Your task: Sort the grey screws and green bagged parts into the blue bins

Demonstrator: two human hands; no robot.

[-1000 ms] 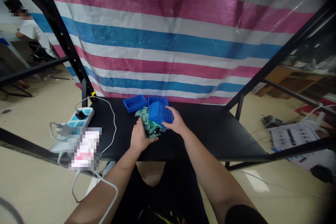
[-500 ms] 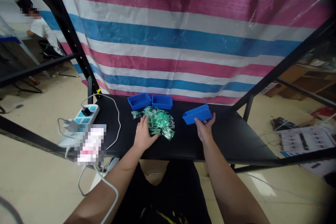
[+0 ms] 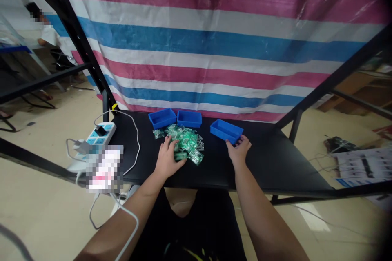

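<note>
A pile of small green and clear packets (image 3: 186, 140) lies on the black table. My left hand (image 3: 167, 157) rests against the pile's left side, its fingers apart. To the right, a blue bin (image 3: 226, 130) sits with its open side up, and my right hand (image 3: 239, 149) grips its near right corner between thumb and fingers. Behind the pile stand two more blue bins, one at the left (image 3: 162, 119) and one in the middle (image 3: 189, 119), almost touching each other.
On the left are a power strip (image 3: 102, 134) with plugs and cables, and a blurred-out device (image 3: 105, 169). Black frame posts flank the table (image 3: 211, 175); a striped sheet (image 3: 199, 57) hangs behind. A person (image 3: 49, 34) sits at the far left.
The bin in my right hand has turned from a tilted pose to open side up, its left end now farther back. My left hand has barely moved.
</note>
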